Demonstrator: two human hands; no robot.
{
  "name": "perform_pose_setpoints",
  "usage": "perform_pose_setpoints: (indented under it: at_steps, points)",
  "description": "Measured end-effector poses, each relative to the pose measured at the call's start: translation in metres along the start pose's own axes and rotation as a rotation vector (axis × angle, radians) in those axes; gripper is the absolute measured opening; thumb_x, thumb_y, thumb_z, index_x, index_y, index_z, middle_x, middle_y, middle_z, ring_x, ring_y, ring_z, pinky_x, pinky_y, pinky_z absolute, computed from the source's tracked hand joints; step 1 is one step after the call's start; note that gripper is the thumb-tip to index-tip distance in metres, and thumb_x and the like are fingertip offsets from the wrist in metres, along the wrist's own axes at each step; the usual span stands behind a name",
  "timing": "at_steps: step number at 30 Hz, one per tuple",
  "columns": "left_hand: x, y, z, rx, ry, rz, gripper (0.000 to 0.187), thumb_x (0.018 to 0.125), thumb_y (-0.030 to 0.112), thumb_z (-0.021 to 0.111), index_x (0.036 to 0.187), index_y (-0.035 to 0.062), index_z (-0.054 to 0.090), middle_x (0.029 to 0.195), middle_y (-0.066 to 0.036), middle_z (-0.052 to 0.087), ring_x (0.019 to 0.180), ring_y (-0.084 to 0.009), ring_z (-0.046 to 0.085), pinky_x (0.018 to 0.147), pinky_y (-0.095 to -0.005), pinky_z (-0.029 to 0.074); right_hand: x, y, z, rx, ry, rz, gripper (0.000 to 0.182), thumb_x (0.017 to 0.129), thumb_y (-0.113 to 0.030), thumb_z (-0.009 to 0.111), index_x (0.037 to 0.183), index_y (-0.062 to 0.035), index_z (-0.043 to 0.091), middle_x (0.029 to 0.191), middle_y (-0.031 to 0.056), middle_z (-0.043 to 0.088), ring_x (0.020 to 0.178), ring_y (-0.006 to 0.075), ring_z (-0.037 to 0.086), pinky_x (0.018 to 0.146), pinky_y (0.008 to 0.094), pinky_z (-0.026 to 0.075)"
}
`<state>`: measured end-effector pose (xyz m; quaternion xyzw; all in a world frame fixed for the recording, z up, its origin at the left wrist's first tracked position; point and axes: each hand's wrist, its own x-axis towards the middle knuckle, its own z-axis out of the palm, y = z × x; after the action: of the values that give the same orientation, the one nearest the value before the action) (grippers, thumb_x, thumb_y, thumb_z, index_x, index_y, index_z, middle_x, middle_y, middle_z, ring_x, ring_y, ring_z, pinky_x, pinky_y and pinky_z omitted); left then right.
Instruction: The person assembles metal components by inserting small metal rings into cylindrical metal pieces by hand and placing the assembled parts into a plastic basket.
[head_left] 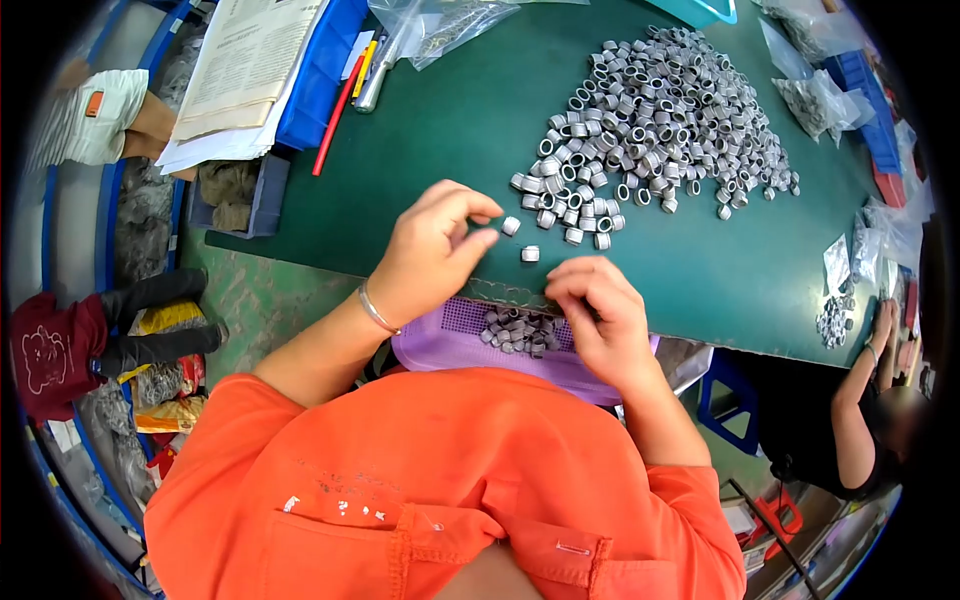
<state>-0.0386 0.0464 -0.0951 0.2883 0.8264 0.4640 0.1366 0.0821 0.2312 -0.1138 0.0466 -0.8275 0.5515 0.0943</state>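
Observation:
A big heap of small grey metal rings (665, 115), short and ribbed like sleeves, lies on the green table. Two single rings sit apart from it: a nearer ring (530, 254) and another ring (511, 226) close to my left fingertips. My left hand (430, 245) hovers by that ring, thumb and forefinger apart, nothing between them. At the table's front edge is my right hand (603, 315), its fingers loosely bent and the thumb apart, with nothing visible in it. Under the edge, a purple basket (425, 345) contains more grey rings (520, 332).
A blue tray (325, 75) with papers (240, 70), a red pen (338, 118) and a grey bin (268, 200) are on the left. Bags of parts (820, 105) line the right side. A co-worker's arm (858, 410) rests on the table at right; other people stand left.

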Motion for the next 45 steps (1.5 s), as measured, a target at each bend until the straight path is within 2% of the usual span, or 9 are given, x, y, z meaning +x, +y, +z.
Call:
perform_pose_setpoints:
  at_steps: [4, 6, 10, 12, 19, 25, 32, 38, 45]
  points:
    - [-0.001, -0.007, 0.022, 0.15, -0.021, 0.216, 0.031, 0.074, -0.001, 0.067, 0.103, 0.0031, 0.06, 0.094, -0.011, 0.056, 0.079, -0.0258, 0.057, 0.069, -0.0332, 0.048, 0.024, -0.002, 0.025, -0.39, 0.145, -0.076, 0.02, 0.073, 0.004, 0.066, 0.091, -0.0019, 0.061, 0.089, 0.0118, 0.056, 0.082, 0.0287, 0.057, 0.07, 0.0332, 0.047]
    - [-0.001, -0.008, 0.023, 0.185, -0.02, 0.246, 0.028, 0.074, 0.0, 0.067, 0.1, 0.0028, 0.06, 0.09, -0.011, 0.056, 0.079, -0.0258, 0.058, 0.069, -0.033, 0.048, 0.025, 0.004, 0.026, -0.421, 0.136, -0.106, 0.026, 0.071, 0.004, 0.068, 0.094, -0.0017, 0.06, 0.087, 0.0124, 0.055, 0.08, 0.0297, 0.057, 0.069, 0.0339, 0.047]
    - [-0.002, -0.009, 0.019, 0.157, -0.038, 0.218, 0.024, 0.074, 0.001, 0.068, 0.096, 0.0031, 0.059, 0.086, -0.011, 0.055, 0.077, -0.0251, 0.059, 0.066, -0.033, 0.048, 0.014, 0.002, 0.018, 0.067, 0.128, 0.154, 0.023, 0.073, 0.007, 0.066, 0.094, -0.0004, 0.061, 0.091, 0.0097, 0.057, 0.078, 0.0171, 0.059, 0.067, 0.0271, 0.049]
    - [-0.001, -0.008, 0.021, 0.149, -0.019, 0.17, 0.021, 0.075, 0.001, 0.068, 0.093, 0.0032, 0.058, 0.084, -0.01, 0.054, 0.073, -0.025, 0.059, 0.064, -0.0333, 0.048, 0.007, 0.005, 0.013, 0.858, 0.171, 0.402, 0.031, 0.079, 0.013, 0.06, 0.106, 0.0013, 0.054, 0.1, 0.0107, 0.061, 0.083, 0.0146, 0.061, 0.07, 0.0247, 0.051]
    - [-0.001, -0.002, 0.019, 0.054, -0.041, 0.097, 0.018, 0.075, -0.003, 0.066, 0.09, 0.0018, 0.059, 0.081, -0.007, 0.054, 0.061, -0.0141, 0.052, 0.058, -0.0263, 0.044, -0.001, 0.006, 0.003, 1.06, 0.143, 0.399, 0.024, 0.083, 0.012, 0.056, 0.105, 0.0024, 0.051, 0.105, 0.0168, 0.062, 0.089, 0.015, 0.061, 0.073, 0.0259, 0.052]
    - [-0.004, -0.009, 0.021, -0.028, 0.005, 0.123, 0.019, 0.075, -0.006, 0.064, 0.093, 0.0012, 0.063, 0.091, -0.005, 0.058, 0.053, -0.009, 0.042, 0.051, -0.024, 0.039, -0.008, -0.004, -0.007, 0.258, -0.018, 0.166, 0.016, 0.078, 0.012, 0.059, 0.088, -0.0005, 0.061, 0.096, 0.011, 0.067, 0.08, 0.0185, 0.064, 0.069, 0.0278, 0.052]
    - [-0.002, -0.011, 0.027, 0.063, 0.031, 0.205, 0.021, 0.074, -0.003, 0.067, 0.094, 0.0024, 0.062, 0.088, -0.005, 0.056, 0.054, -0.0123, 0.042, 0.052, -0.0247, 0.04, 0.002, -0.006, -0.02, -0.03, -0.228, -0.018, 0.018, 0.072, 0.008, 0.062, 0.088, -0.0015, 0.061, 0.092, 0.0112, 0.064, 0.082, 0.0289, 0.06, 0.072, 0.0337, 0.049]
    - [0.0, -0.008, 0.03, 0.199, -0.004, 0.201, 0.024, 0.072, 0.002, 0.071, 0.094, 0.0054, 0.061, 0.088, -0.005, 0.053, 0.065, -0.0156, 0.048, 0.059, -0.0288, 0.044, 0.029, 0.011, 0.001, -0.583, 0.241, -0.076, 0.018, 0.073, 0.001, 0.065, 0.09, -0.002, 0.06, 0.085, 0.0099, 0.055, 0.077, 0.0291, 0.053, 0.066, 0.0372, 0.044]
    - [-0.003, -0.004, 0.024, 0.054, -0.001, 0.174, 0.025, 0.072, -0.005, 0.068, 0.093, 0.0041, 0.06, 0.087, -0.003, 0.056, 0.06, -0.0122, 0.047, 0.057, -0.0244, 0.043, 0.02, 0.013, 0.0, -0.579, 0.183, -0.158, 0.019, 0.072, 0.003, 0.064, 0.089, -0.0018, 0.06, 0.089, 0.0119, 0.055, 0.079, 0.0299, 0.053, 0.068, 0.0372, 0.044]
